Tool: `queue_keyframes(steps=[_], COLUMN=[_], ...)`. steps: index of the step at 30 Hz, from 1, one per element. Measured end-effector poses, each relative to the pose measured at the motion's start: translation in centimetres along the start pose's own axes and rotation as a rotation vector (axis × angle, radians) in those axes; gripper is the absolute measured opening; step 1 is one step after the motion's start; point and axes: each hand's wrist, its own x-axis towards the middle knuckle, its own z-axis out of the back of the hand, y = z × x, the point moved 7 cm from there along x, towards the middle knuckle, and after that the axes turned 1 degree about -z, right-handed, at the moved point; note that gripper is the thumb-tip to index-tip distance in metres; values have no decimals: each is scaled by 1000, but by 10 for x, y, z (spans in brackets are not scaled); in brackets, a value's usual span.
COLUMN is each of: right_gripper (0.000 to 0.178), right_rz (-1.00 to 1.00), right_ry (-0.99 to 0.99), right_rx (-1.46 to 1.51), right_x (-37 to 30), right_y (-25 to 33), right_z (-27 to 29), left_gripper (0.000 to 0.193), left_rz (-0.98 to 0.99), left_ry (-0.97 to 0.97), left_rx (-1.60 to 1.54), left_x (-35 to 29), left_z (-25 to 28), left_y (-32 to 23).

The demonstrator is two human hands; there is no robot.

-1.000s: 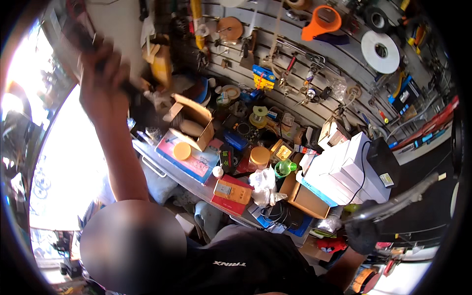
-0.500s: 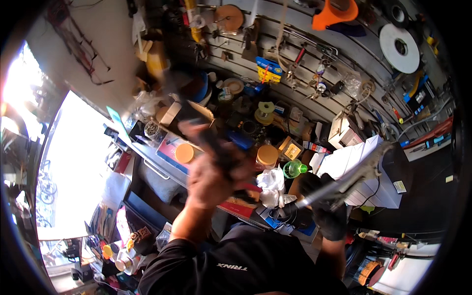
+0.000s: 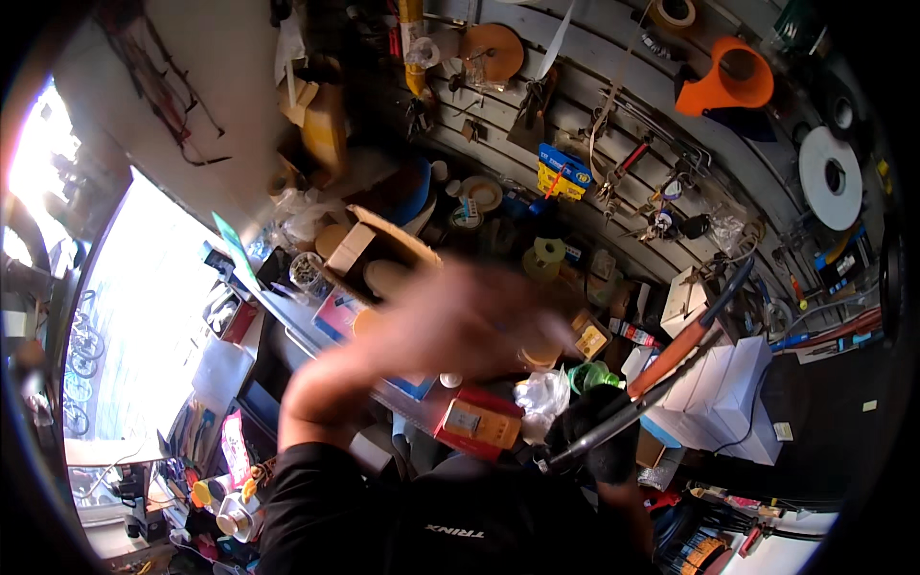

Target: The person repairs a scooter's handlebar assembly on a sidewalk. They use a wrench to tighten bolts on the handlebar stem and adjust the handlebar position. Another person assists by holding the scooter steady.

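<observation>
My right hand, in a black glove, is closed round a long tool-like metal bar at the lower right of the middle. One end of the bar points down toward my lap. An orange-brown length with a dark tip runs beside its upper part; I cannot make out its exact kind. My bare left hand is smeared by motion over the workbench, so its fingers do not show clearly. Below it lies a red and tan box. White crumpled plastic and a green bottle sit close to the glove.
An opened cardboard box stands at the back left of the cluttered bench. Tools and tape hang on the slatted wall, with an orange holder. White boxes stand to the right. A bright doorway opens at the left.
The dark object seen at my left hand no longer shows there, and that hand is more blurred. The bar in my right hand has turned, showing its orange-brown part. The view has shifted.
</observation>
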Motion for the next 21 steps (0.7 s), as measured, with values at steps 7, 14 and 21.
queue_keyframes(steps=[7, 14, 21], right_gripper=[24, 23, 33], right_rz=[186, 120, 112], right_ry=[-219, -442, -562], right_rx=[-673, -570, -626], right_x=[9, 16, 33], right_y=[39, 31, 27], right_z=[19, 43, 48], left_gripper=[28, 40, 37], left_rz=[391, 150, 296], left_ry=[110, 461, 526], left_rx=[891, 946, 968], left_x=[-22, -110, -116], left_z=[143, 96, 85], left_y=[287, 456, 472])
